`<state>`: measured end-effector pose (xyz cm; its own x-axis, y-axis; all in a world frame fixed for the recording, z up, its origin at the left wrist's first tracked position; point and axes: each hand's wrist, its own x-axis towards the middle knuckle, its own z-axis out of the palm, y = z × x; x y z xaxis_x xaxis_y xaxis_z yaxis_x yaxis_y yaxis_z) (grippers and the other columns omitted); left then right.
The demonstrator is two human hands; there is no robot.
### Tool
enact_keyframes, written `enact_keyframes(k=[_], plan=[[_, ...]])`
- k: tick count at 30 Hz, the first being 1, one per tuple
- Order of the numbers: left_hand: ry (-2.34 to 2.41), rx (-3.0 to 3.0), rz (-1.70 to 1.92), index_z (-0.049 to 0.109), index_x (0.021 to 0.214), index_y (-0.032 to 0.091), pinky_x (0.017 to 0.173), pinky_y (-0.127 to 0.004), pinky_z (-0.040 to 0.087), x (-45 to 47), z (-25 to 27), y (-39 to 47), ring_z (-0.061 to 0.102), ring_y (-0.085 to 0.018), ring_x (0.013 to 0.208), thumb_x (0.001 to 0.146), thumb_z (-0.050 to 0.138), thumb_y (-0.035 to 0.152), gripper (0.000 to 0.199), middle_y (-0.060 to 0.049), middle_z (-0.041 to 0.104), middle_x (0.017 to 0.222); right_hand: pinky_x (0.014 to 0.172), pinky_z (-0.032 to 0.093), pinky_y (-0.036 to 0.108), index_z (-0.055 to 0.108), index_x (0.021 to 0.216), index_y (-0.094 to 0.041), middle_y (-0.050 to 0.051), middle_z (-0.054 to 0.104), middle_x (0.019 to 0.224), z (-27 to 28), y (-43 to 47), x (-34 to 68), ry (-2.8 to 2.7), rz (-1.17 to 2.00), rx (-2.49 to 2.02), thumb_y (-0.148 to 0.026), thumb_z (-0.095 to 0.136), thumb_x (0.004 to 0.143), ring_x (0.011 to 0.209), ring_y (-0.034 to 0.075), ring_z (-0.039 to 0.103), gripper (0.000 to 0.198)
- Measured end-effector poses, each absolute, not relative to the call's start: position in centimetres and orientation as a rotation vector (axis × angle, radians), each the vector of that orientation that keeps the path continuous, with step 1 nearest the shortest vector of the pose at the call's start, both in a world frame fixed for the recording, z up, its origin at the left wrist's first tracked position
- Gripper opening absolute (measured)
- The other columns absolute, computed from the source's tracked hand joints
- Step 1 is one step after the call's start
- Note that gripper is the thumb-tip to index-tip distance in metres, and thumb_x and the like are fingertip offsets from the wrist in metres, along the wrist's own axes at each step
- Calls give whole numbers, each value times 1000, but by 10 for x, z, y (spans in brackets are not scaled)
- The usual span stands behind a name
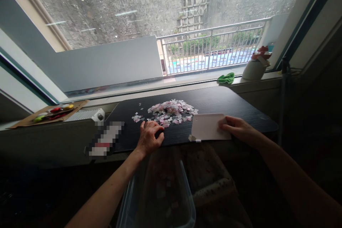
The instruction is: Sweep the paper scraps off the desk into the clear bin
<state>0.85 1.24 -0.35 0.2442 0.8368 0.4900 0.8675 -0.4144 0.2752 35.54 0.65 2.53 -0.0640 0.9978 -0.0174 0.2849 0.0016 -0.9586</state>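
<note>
A heap of small white and pale pink paper scraps (173, 108) lies on a black tabletop (213, 99). At the heap's near left side, my left hand (151, 137) rests on the table with fingers bent and the thumb apart; I see nothing in it. My right hand (236, 128) grips the right end of a flat, pale rectangular card (207, 127), tilted at the heap's near right. A couple of scraps sit at the card's lower left corner. Below the table edge stands a clear plastic bin (191, 199) with a few scraps inside.
A pixelated object (107, 139) is at the table's left edge. On the windowsill are a green cloth (226, 78) and a pale sprayer bottle (255, 67) with a red top. Brown cardboard (48, 115) with colourful items lies left, beside a white radiator (87, 115).
</note>
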Motion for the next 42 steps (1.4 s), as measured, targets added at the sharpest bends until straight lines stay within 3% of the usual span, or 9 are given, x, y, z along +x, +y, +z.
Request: enact_keyframes(k=[13, 22, 29, 36, 42], plan=[[-1680, -2438, -881, 70, 85, 23, 114, -60, 23, 9, -3, 12, 58, -27, 107, 77, 55, 24, 17, -5, 67, 93, 57, 48, 28, 70, 78, -21, 2, 71, 72, 18, 9, 373, -1442, 961, -1489, -41, 67, 62, 65, 18, 62, 27], [-1679, -2435, -872, 70, 85, 24, 113, -59, 24, 9, -3, 12, 58, -27, 107, 77, 56, 23, 16, -5, 67, 94, 61, 52, 30, 71, 77, -23, 2, 75, 78, 23, 2, 369, -1406, 1070, -1448, -40, 68, 61, 70, 20, 66, 24], [-1678, -2439, -904, 69, 84, 25, 113, -61, 23, 9, -3, 12, 58, -27, 107, 77, 55, 24, 15, -4, 67, 93, 59, 50, 30, 71, 83, -24, 3, 73, 77, 15, 16, 370, -1323, 870, -1398, -39, 67, 68, 71, 21, 65, 23], [-1693, -2444, -881, 69, 86, 24, 113, -62, 23, 9, -2, 12, 58, -28, 107, 77, 55, 23, 17, -4, 68, 92, 57, 43, 29, 62, 74, -21, 0, 61, 64, 21, 40, 337, -1461, 537, -1484, -41, 61, 67, 61, 17, 55, 21], [-1691, -2449, -903, 70, 85, 25, 114, -60, 22, 9, -3, 12, 57, -27, 108, 76, 56, 23, 17, -4, 68, 92, 53, 40, 27, 62, 75, -21, -1, 61, 64, 22, 33, 342, -1511, 558, -1469, -45, 59, 70, 60, 15, 53, 24]])
